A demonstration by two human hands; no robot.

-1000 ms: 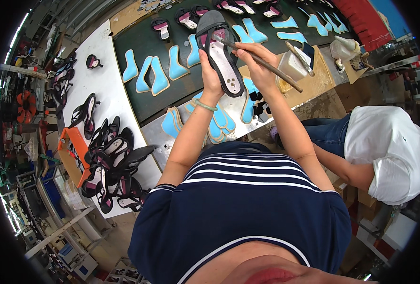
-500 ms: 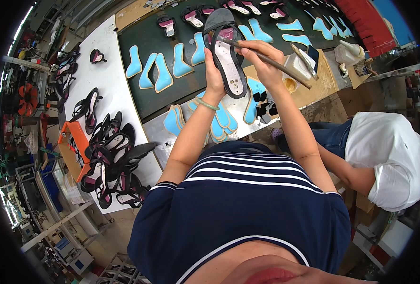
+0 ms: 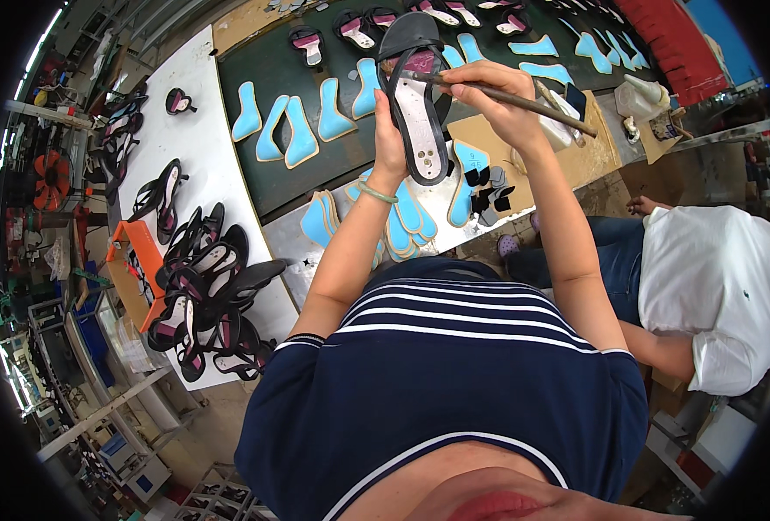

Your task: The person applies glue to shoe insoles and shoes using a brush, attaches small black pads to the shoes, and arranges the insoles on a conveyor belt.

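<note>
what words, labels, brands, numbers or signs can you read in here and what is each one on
No text reads clearly enough to quote.
Blue sole piece beside the small dark pieces: dark marks, too small to read surely.
White shirt of the person at right: a tiny dark emblem, too small to make out.
Held sandal: no readable text on its pale footbed.

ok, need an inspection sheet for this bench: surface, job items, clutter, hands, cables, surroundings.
Surface: dark green top beside a white board.
Job items: black sandal, held up; thin tool, tip over the sandal; blue sole-shaped pieces laid out.
Clutter: heap of black sandals beside an orange box.
Hands: left hand holds the sandal; right hand grips the tool.
Cables: nothing seen.
Surroundings: co-worker in white top, right; red fan, left.
</note>
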